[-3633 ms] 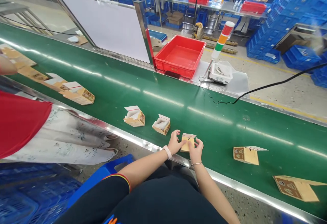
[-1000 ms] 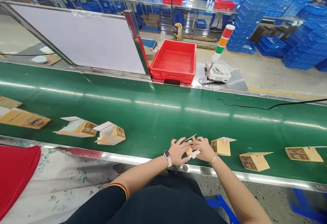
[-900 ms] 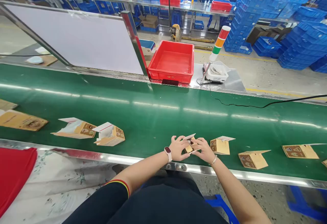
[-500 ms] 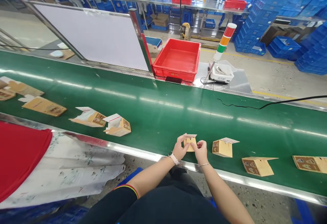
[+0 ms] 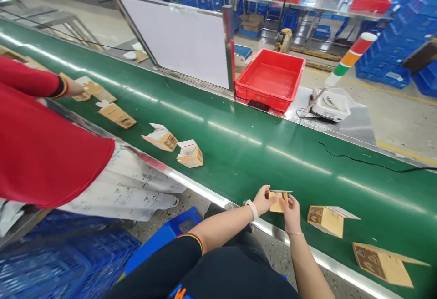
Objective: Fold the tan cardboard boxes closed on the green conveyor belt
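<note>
Between my hands is a small tan cardboard box (image 5: pixel 277 207) with its lid flap raised, near the front edge of the green belt. My left hand (image 5: pixel 265 201) grips the box's left side, thumb over the front. My right hand (image 5: pixel 291 212) holds its right side, fingers at the flap. To my right, a tan and brown box (image 5: pixel 326 220) with a raised flap lies on the belt, and another open box (image 5: pixel 382 262) sits farther right. On the left stand two open boxes with white inside, the nearer box (image 5: pixel 191 155) and the farther box (image 5: pixel 160 137).
The green conveyor belt (image 5: pixel 239 153) has a metal edge. Beyond it are a red tray (image 5: pixel 269 80), a white panel (image 5: pixel 177 39), a signal light (image 5: pixel 351 58) and a white basket (image 5: pixel 329 105). A co-worker in a red top (image 5: pixel 51 149) reaches over boxes at left.
The view has swung left, so things appear farther right. The co-worker's red sleeve and hand have come into view over the left boxes. My hands still hold the same box.
</note>
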A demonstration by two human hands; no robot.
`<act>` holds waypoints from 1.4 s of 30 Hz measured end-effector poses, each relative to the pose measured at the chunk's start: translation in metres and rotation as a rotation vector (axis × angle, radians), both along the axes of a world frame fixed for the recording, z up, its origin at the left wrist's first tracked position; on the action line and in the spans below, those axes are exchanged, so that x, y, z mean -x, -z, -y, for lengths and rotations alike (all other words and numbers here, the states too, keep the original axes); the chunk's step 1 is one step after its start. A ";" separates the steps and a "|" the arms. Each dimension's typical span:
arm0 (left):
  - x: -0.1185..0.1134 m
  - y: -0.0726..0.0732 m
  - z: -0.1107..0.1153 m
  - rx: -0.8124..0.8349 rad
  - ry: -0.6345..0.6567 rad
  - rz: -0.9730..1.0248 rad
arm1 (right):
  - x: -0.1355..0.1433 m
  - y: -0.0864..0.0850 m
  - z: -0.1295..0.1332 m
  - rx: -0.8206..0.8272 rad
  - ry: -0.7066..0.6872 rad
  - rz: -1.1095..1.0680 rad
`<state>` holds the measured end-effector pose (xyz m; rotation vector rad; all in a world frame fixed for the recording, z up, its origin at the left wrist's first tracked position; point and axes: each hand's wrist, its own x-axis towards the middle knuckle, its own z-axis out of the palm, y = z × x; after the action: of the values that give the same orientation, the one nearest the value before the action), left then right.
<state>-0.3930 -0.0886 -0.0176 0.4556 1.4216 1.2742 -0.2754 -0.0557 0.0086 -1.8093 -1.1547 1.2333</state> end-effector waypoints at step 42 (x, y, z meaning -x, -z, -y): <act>0.216 0.009 0.016 0.020 -0.158 -0.085 | 0.235 0.049 -0.020 -0.287 -0.451 -0.010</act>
<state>-0.6087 -0.1042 -0.0269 0.3932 1.5656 1.3790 -0.5100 -0.0358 -0.0403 -1.3711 -1.7010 1.2363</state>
